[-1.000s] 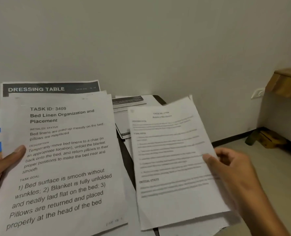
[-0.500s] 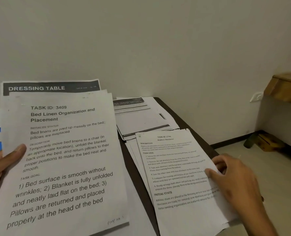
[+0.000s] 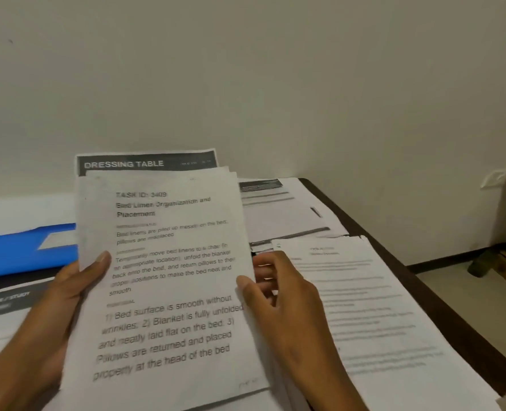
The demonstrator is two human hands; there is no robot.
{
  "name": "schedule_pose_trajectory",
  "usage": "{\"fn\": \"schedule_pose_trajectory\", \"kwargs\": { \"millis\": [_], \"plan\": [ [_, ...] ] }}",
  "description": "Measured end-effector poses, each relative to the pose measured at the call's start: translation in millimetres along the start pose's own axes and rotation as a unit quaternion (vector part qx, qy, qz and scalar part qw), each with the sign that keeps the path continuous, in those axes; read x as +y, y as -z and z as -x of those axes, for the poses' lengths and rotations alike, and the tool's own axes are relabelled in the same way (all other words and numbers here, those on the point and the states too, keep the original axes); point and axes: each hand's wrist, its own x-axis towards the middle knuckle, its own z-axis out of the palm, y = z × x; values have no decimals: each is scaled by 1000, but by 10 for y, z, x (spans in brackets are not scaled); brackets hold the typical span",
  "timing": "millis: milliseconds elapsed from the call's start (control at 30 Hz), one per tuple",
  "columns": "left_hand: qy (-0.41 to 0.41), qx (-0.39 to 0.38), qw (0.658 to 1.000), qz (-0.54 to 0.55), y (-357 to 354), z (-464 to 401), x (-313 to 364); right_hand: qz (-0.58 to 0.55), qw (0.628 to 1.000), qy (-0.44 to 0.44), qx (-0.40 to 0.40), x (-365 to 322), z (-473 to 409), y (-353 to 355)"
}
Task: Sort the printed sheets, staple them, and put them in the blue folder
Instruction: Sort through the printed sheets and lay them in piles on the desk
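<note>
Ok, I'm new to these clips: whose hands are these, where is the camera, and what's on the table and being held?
No machine here: a person's two bare hands, filmed by a camera worn on the head, looking down. The left hand grips a stack of printed sheets; the top one reads "Bed Linen Organization and Placement". The right hand pinches the stack's right edge. On the dark table lie more papers at right and a blue folder at left. No stapler is visible.
</note>
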Motion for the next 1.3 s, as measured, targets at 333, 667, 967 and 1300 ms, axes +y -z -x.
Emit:
{"fn": "schedule_pose_trajectory", "kwargs": {
  "millis": [333, 667, 967, 1300],
  "plan": [
    [0, -4, 999, 41, -125, 93, 147, -65, 997, -9, 34, 34, -139, -152],
    [8, 12, 998, 58, -107, 85, 207, -89, 996, 3, 28, 34, -116, -198],
    [2, 9, 998, 66, -38, 54, 185, -65, 996, 8, 63, 37, -143, -107],
    [-4, -4, 997, 81, -4, 38, 207, -1, 981, -127, 148, 1031, -215, 1389]
  ]
}}
